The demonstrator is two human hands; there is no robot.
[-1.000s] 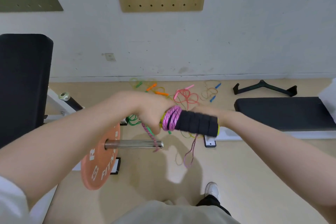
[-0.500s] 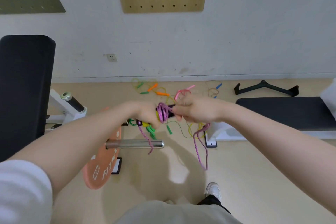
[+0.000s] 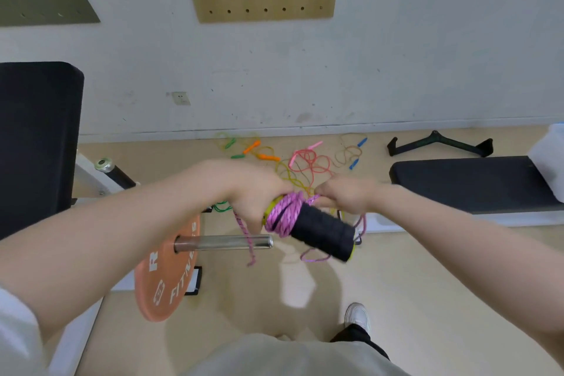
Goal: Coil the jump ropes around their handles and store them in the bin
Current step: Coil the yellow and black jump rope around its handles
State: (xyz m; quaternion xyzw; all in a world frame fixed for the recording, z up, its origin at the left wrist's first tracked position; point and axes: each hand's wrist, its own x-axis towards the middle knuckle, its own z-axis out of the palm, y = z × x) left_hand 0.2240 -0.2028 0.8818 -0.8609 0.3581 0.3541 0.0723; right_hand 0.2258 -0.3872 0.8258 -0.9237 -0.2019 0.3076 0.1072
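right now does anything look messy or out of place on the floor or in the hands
Yes. Several loose jump ropes lie tangled on the floor by the wall, uncoiled. The pink rope is only partly wound on the black handle, gripped by the left hand, with loose ends dangling while the right hand pinches it.

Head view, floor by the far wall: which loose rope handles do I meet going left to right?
Green handles → orange handles → pink handle → blue handles. Their cords tangle together, so only the handles are ordered.
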